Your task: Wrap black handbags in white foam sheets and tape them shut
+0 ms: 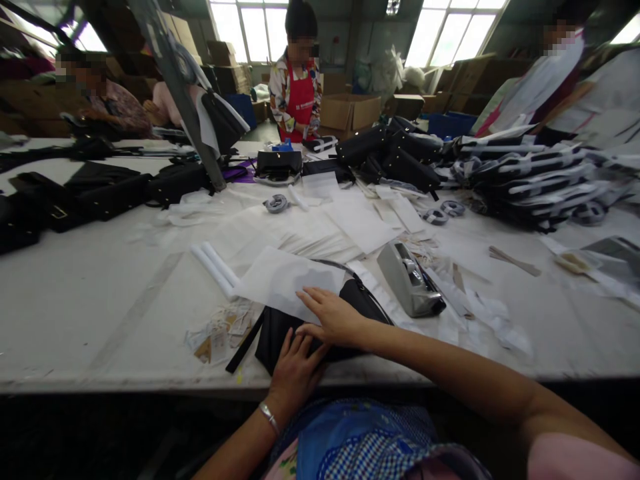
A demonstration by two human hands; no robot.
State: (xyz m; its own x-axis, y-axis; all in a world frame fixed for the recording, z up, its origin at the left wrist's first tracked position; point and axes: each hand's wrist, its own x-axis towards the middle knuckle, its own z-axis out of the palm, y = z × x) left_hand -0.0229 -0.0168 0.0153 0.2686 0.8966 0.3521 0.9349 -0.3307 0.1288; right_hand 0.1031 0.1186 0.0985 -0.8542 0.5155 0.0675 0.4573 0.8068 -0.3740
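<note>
A black handbag (280, 333) lies flat at the near edge of the white table (90, 300). A sheet of white tissue paper (285, 277) covers its upper part. My left hand (295, 367) rests on the bag's lower part with its fingers stretched flat. My right hand (333, 313) lies across the bag at the paper's edge, fingers extended and flat. A black strap (245, 350) runs out from under the bag toward the table edge.
A grey tape dispenser (410, 280) stands to the right of the bag, and rolled white paper (215, 267) to the left. Loose paper tags (220, 330) lie beside the bag. Black bags (385, 157) and wrapped bags (540, 180) pile up behind. A person in a red apron (297, 87) works opposite.
</note>
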